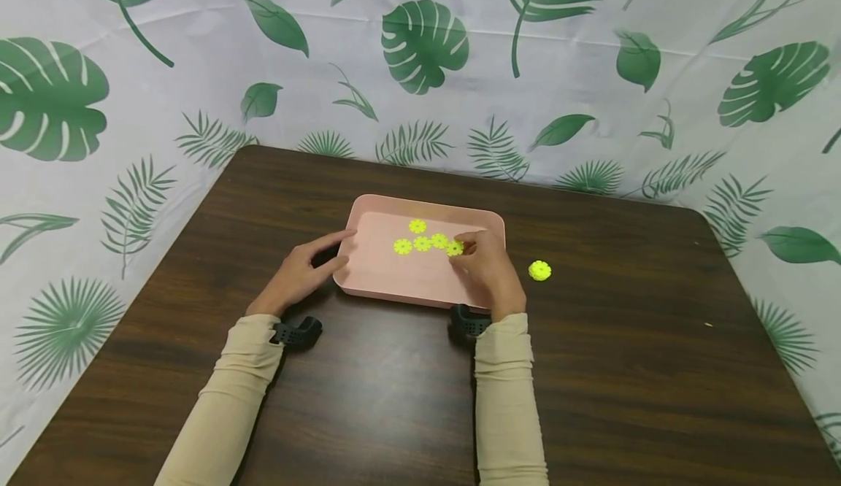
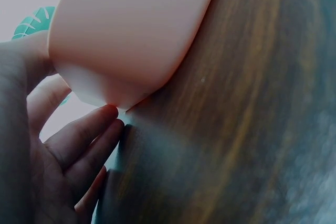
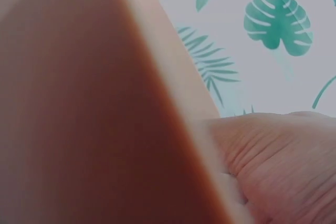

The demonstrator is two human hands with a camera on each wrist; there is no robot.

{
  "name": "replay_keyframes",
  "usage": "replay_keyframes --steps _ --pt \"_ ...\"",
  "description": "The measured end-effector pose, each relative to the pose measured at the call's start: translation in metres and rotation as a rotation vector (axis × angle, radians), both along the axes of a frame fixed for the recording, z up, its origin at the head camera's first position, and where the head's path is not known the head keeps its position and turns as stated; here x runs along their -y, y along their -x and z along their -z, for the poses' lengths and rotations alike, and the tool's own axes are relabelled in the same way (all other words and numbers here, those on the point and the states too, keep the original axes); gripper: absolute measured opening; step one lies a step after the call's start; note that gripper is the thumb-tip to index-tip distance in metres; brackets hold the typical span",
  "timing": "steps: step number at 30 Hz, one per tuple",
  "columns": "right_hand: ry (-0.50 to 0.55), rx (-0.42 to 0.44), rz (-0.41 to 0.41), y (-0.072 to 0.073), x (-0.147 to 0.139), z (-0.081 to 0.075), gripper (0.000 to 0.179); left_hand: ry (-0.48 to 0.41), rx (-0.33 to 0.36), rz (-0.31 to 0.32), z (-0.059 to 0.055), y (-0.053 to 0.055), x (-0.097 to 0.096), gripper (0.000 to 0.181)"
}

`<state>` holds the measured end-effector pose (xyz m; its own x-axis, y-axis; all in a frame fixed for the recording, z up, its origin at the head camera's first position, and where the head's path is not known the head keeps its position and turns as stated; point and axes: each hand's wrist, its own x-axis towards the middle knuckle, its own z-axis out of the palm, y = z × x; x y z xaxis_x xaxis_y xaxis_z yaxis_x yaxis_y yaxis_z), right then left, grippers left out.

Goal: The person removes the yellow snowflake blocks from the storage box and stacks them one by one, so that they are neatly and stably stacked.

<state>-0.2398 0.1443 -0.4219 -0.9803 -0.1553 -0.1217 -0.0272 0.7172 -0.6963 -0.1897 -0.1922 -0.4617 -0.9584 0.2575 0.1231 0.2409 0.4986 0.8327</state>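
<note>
On the table, a pink tray [image 1: 394, 282] holds several flat yellow flower-shaped pieces. Four of them make a row, counting the flower piece [image 1: 454, 249] at its right end, which my right hand [image 1: 489, 267] pinches between thumb and fingertips. Another yellow flower piece [image 1: 417, 226] lies just behind that row. My left hand [image 1: 298, 274] holds the tray's left end, with the thumb over the rim and fingertips against the outer wall [image 2: 131, 40]. In the right wrist view the tray wall [image 3: 94, 119] blocks my fingertips and the pieces, leaving part of the hand [image 3: 283, 166] visible.
A small stack of yellow flower pieces [image 1: 540, 271] sits on the dark wooden table [image 1: 624, 340], right of the tray. A tiny yellow scrap [image 1: 708, 325] lies farther right. Behind the table hangs a white leaf-print cloth [image 1: 355, 48].
</note>
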Motion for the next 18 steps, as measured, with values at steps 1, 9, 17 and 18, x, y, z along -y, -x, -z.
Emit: replay_keyframes --steps 1,9,17,18 --pt "-0.002 -0.002 -0.008 0.000 -0.001 0.000 0.043 0.001 -0.003 0.001 0.000 0.000 0.000 0.052" --pt "0.023 -0.049 -0.062 -0.005 -0.011 -0.006 0.035 -0.004 -0.009 0.003 0.001 -0.001 -0.001 0.051" --pt "0.085 -0.246 0.009 -0.015 -0.046 -0.015 0.033 -0.012 0.008 -0.003 0.002 -0.001 -0.002 0.052" --pt "0.094 -0.263 0.029 -0.016 -0.052 -0.016 0.034 -0.013 0.010 -0.005 0.002 -0.001 -0.002 0.052"
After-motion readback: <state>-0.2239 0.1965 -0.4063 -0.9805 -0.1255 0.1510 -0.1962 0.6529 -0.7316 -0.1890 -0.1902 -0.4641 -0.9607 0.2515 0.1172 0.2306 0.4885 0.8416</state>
